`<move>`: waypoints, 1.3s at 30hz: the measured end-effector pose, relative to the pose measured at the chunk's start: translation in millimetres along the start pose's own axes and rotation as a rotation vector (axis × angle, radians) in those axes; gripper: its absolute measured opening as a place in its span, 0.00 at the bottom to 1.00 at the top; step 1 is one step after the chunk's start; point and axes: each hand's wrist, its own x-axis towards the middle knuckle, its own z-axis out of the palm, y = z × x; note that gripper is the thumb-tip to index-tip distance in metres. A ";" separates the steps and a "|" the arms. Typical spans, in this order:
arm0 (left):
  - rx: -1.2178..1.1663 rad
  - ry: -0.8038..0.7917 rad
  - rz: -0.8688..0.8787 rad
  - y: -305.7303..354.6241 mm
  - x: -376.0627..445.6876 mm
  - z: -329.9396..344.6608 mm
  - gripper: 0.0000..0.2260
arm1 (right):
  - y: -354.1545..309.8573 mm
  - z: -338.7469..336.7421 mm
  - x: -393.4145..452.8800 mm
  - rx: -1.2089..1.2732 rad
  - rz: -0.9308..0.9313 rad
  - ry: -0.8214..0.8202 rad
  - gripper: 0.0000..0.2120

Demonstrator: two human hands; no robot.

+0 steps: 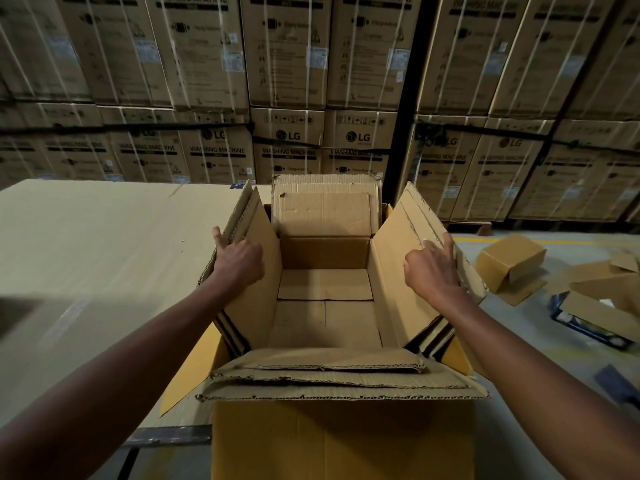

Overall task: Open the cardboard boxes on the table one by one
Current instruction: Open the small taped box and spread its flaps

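A person's left hand (pixel 239 261) and right hand (pixel 433 271) each grip a side flap of the cardboard box (pixel 325 306), fingers curled over the flap edges, spreading them wide. The box stands at six o'clock against the counter (pixel 104 237), all four flaps open and its inside empty (this one looks done). Opened boxes (pixel 512 265) lie on the warehouse floor (pixel 519 341) at three o'clock; stacked washing-machine cartons (pixel 287 81) fill twelve o'clock.
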 end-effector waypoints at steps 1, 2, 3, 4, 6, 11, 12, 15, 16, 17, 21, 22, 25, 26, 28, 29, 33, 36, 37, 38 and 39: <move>-0.003 0.009 0.004 0.0 -0.8 0.7 0.12 | -1.1 -1.7 -2.3 0.011 0.007 -0.005 0.08; -0.009 0.027 0.012 0.2 -2.1 0.7 0.12 | -2.4 -3.0 -4.6 0.026 0.013 -0.011 0.08; -0.023 0.055 0.020 0.9 -4.1 -0.5 0.13 | -3.1 -4.1 -7.2 0.039 0.015 -0.018 0.08; -0.042 0.089 0.026 1.7 -6.6 -2.7 0.13 | -3.4 -5.2 -9.7 0.052 0.012 -0.023 0.09; -0.095 0.165 0.035 3.5 -13.2 -9.5 0.14 | -3.1 -8.9 -14.5 0.092 -0.010 -0.028 0.13; -0.246 0.299 0.022 6.5 -43.3 -33.1 0.13 | -2.3 -24.5 -25.6 0.365 -0.059 -0.101 0.18; -0.267 0.324 0.017 7.5 -51.8 -36.5 0.13 | -3.3 -30.6 -29.8 0.420 -0.060 -0.107 0.18; -0.335 0.396 -0.003 6.2 -76.9 -41.8 0.14 | -10.0 -54.7 -43.3 0.555 -0.103 -0.087 0.16; -0.367 0.414 -0.014 3.5 -84.5 -41.0 0.14 | -13.4 -62.7 -47.4 0.590 -0.131 -0.082 0.15; -0.402 0.435 -0.021 -0.3 -92.4 -39.5 0.15 | -16.6 -69.4 -51.6 0.634 -0.157 -0.080 0.14; -0.577 0.511 -0.062 -14.9 -136.0 -34.4 0.16 | -38.5 -89.7 -72.6 0.852 -0.243 -0.083 0.13; -0.623 0.540 -0.091 -16.2 -149.5 -34.2 0.15 | -47.0 -92.0 -78.5 0.901 -0.267 -0.085 0.12; -0.758 0.579 -0.236 -24.2 -193.2 -30.7 0.10 | -80.3 -97.5 -100.0 1.066 -0.344 -0.088 0.11; -0.795 0.583 -0.284 -28.9 -208.4 -25.6 0.09 | -93.4 -96.9 -107.4 1.119 -0.369 -0.097 0.11; -0.831 0.580 -0.377 -41.2 -238.6 -10.7 0.08 | -123.7 -95.0 -123.8 1.237 -0.408 -0.138 0.11; -0.852 0.563 -0.426 -47.9 -253.4 -3.0 0.08 | -140.5 -95.1 -133.1 1.312 -0.424 -0.157 0.11; -0.945 0.507 -0.603 -86.4 -310.4 20.7 0.10 | -219.0 -100.9 -175.9 1.544 -0.485 -0.238 0.11; -1.063 0.524 -0.746 -128.5 -350.7 34.1 0.12 | -284.7 -104.9 -212.2 1.605 -0.562 -0.335 0.09; -1.089 0.542 -0.781 -143.4 -364.3 37.4 0.11 | -307.0 -106.4 -223.9 1.603 -0.585 -0.354 0.09; -1.092 0.566 -0.815 -158.3 -377.9 42.4 0.11 | -329.0 -108.7 -234.6 1.600 -0.602 -0.370 0.09; -1.084 0.583 -0.856 -173.2 -391.5 47.5 0.12 | -350.8 -112.3 -243.7 1.600 -0.619 -0.381 0.09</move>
